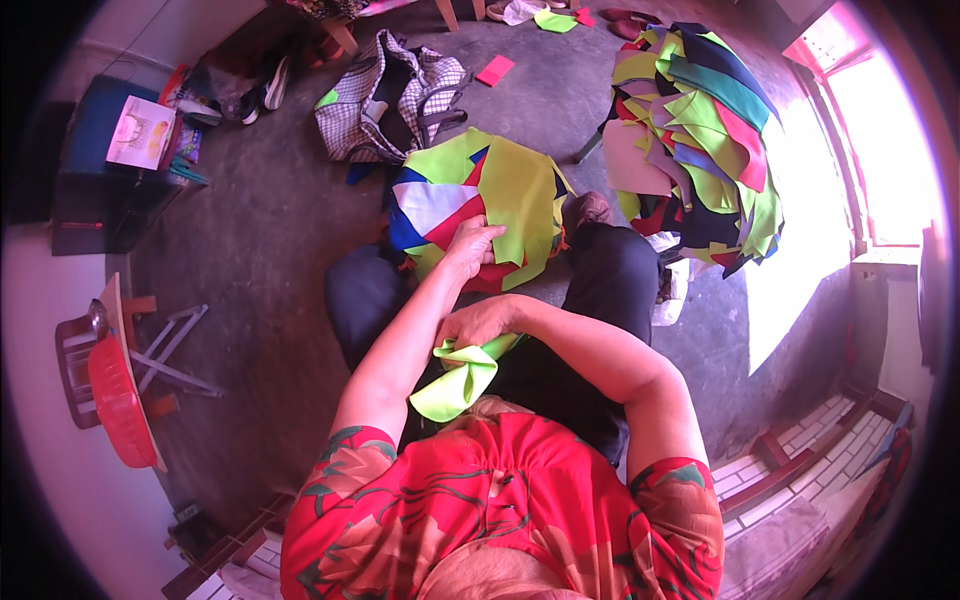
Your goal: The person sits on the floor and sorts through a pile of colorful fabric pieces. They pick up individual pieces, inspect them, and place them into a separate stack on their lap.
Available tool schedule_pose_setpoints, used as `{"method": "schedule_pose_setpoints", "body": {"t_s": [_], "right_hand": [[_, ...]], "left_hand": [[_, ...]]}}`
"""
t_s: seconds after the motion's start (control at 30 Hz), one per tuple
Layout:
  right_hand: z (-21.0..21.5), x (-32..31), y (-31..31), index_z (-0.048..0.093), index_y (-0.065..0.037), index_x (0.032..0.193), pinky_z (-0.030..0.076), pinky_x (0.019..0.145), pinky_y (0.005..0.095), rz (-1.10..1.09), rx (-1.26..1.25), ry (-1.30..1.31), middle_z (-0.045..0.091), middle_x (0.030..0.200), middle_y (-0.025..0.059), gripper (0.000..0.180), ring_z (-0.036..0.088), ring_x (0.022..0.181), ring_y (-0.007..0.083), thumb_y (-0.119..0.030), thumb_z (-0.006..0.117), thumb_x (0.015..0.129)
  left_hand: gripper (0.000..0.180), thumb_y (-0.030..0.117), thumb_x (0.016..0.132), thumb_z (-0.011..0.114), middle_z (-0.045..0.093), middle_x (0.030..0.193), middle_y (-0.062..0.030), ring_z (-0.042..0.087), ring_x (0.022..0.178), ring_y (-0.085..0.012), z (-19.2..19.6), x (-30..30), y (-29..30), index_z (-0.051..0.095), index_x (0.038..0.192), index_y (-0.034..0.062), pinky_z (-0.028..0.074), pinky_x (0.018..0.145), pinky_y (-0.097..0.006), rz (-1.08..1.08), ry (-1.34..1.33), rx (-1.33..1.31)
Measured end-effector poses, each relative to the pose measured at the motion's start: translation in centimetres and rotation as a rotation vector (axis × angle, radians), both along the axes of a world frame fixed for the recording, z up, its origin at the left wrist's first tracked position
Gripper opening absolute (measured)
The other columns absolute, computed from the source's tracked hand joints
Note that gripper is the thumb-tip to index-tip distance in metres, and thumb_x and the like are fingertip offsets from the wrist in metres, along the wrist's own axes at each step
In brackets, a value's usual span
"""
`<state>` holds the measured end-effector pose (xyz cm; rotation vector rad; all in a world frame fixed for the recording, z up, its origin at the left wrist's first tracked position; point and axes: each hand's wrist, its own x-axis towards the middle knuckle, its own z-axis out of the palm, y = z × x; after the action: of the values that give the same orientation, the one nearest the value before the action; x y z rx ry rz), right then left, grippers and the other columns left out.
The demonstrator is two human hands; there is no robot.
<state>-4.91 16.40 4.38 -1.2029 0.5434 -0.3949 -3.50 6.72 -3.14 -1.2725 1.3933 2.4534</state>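
Observation:
A heap of cut fabric pieces in lime, blue, white and red lies between my knees. My left hand point(472, 248) reaches onto it, fingers closed at the edge of an olive-green cloth piece point(515, 200). A white piece point(435, 203) and a red piece point(452, 223) show beside those fingers. Closer to my body, my right hand point(482, 321) is wrapped round a lime-green cloth piece point(458, 388), which hangs folded over my lap. Part of that cloth is hidden under the right hand and wrist.
A taller pile of mixed fabric pieces point(690, 140) stands at the far right. Beyond the near heap sits a checked bag point(385, 100), gaping at the top. A red scrap point(495, 70) lies on the floor point(250, 260). At left are a red plastic chair point(120, 400) and a dark cabinet point(90, 200).

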Motion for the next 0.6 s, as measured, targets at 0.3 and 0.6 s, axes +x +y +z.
{"method": "schedule_pose_setpoints", "body": {"t_s": [0.3,0.6], "right_hand": [[0.2,-1.4,-0.4,0.055,-0.006,0.075,0.04,0.067,0.0273,-0.044,0.068,-0.216,0.051,0.072,-0.0023,0.018,0.048,0.07,0.0107,-0.023,0.062,0.072],[-2.1,0.4,-0.2,0.057,-0.009,0.078,0.038,0.064,0.0266,0.073,-0.096,-0.124,0.052,0.075,-0.0023,0.014,0.046,0.07,0.0102,-0.021,0.062,0.073]], "left_hand": [[0.032,0.006,0.088,0.05,0.059,0.111,-0.0098,0.059,0.101,-0.024,-0.3,-0.1,0.6,0.049,0.119,0.0035,0.056,0.072,-0.039,0.175,0.429,0.156],[0.034,0.009,0.089,0.05,0.059,0.112,-0.0092,0.062,0.094,-0.0241,-0.4,1.5,3.0,0.046,0.123,0.006,0.055,0.072,-0.037,-0.116,0.13,0.159]]}}
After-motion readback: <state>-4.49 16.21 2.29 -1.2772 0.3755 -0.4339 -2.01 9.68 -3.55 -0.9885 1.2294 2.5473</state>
